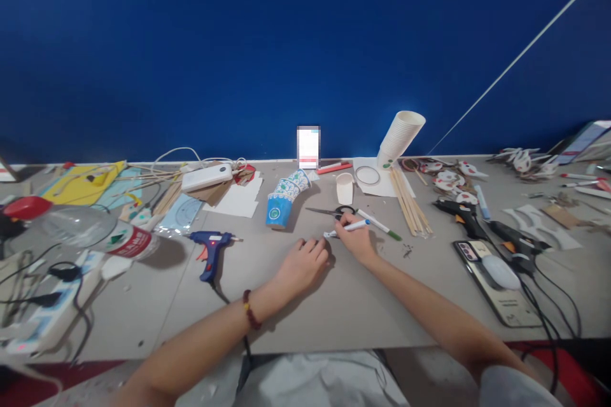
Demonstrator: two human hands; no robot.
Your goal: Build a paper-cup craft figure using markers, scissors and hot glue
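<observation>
My right hand (356,240) is closed around a white and blue marker (354,226), its tip toward the left over the grey table (267,286). Beside it, my left hand (301,265) rests on the table with fingers bent; what is under them, if anything, is hidden. A small white piece (329,234) lies between the two hands. Black-handled scissors (329,211) lie just beyond my right hand, next to a white marker with a green end (380,225). Blue patterned paper cups (281,203) lie joined in a bent row farther left.
A blue glue gun (210,251) and a plastic bottle (90,227) are on the left. Behind stand a lit phone (309,147), a cut white cup (344,188) and stacked cups (401,137). Wooden sticks (409,200), black glue guns (513,245) and a phone (496,292) lie rightward.
</observation>
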